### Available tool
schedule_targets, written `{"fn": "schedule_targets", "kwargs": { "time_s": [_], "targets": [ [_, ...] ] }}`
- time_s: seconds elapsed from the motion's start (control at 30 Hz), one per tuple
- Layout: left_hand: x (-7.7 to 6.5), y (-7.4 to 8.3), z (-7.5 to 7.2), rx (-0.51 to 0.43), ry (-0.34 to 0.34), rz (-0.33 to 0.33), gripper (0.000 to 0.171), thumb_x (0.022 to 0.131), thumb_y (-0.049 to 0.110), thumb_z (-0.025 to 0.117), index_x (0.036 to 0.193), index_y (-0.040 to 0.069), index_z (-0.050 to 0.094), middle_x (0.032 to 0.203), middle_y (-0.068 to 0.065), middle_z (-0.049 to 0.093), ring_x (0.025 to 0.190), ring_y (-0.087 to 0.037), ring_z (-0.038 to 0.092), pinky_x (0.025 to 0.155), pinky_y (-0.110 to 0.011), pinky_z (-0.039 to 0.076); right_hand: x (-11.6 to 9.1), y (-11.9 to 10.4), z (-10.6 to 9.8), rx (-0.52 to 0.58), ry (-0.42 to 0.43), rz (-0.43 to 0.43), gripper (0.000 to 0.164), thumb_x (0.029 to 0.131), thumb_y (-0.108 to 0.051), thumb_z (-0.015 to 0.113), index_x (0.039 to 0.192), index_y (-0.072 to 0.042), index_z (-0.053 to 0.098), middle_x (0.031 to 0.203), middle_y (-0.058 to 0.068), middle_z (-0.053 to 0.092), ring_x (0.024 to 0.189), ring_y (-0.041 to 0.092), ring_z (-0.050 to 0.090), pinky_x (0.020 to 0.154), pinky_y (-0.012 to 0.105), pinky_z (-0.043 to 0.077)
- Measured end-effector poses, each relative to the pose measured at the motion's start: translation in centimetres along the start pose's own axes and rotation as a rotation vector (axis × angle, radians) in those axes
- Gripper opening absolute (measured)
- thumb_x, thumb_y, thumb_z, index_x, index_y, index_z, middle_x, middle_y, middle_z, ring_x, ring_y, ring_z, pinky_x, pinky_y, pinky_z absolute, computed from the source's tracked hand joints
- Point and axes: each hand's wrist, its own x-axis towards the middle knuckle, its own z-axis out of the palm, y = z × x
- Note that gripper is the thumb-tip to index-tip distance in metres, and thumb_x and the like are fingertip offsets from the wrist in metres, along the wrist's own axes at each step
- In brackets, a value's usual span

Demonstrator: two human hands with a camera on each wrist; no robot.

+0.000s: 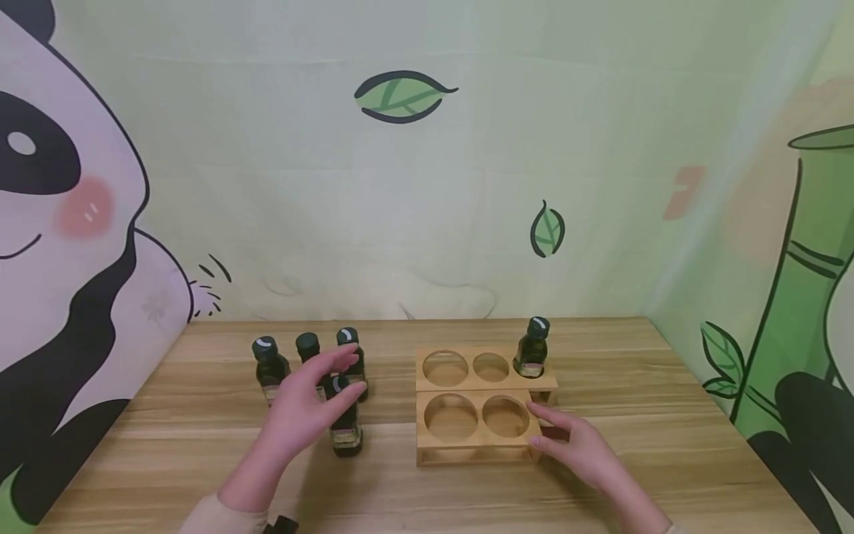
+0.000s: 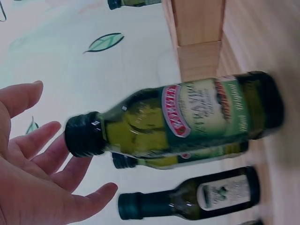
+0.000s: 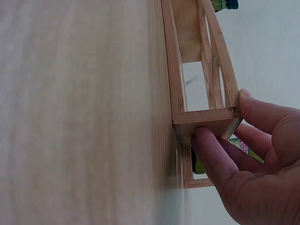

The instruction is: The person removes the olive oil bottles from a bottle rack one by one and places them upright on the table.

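Observation:
My left hand (image 1: 303, 411) hovers at the small green olive oil bottles, thumb and fingers spread. Closest to it is the front bottle (image 1: 345, 430), upright on the table; in the left wrist view the fingers reach beside its dark cap (image 2: 85, 134) with nothing gripped. Behind stand several similar bottles, one with a pale label (image 2: 225, 193). My right hand (image 1: 579, 449) holds the right end of a two-tier wooden rack (image 1: 477, 455), fingertips against the end panel (image 3: 206, 129) and top edge. Another bottle (image 1: 532, 348) stands in the rack's back right hole.
Other round holes of the rack hold no bottle. The wood-grain table (image 1: 373, 497) ends at a printed cloth backdrop (image 1: 300, 185) with a panda and leaves. A small black object (image 1: 283, 525) shows at the left sleeve.

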Motion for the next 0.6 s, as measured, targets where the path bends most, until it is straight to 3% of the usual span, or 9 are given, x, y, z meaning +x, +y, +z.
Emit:
{"fn": "schedule_targets", "kwargs": {
  "time_s": [0.27,0.6],
  "targets": [
    [0.7,1.9,0.3,0.037,0.006,0.100,0.055,0.084,0.014,0.081,0.134,0.006,0.060,0.123,-0.009,0.067,0.116,-0.027,0.061,0.099,-0.051,0.046,0.0,0.0,0.0,0.017,-0.007,0.000,0.054,0.088,-0.012,0.075,0.137,0.001,0.056,0.144,0.027,0.047,0.111,0.034,0.063,0.085,0.032,0.055],
    [1.7,3.8,1.9,0.014,0.006,0.173,0.054,0.085,0.019,0.080,0.134,0.007,0.060,0.126,-0.008,0.066,0.117,-0.027,0.060,0.098,-0.050,0.047,0.0,-0.1,0.0,0.019,-0.004,0.000,0.053,0.088,-0.012,0.075,0.137,0.001,0.057,0.144,0.027,0.047,0.111,0.034,0.063,0.086,0.032,0.055]
  ]
}}
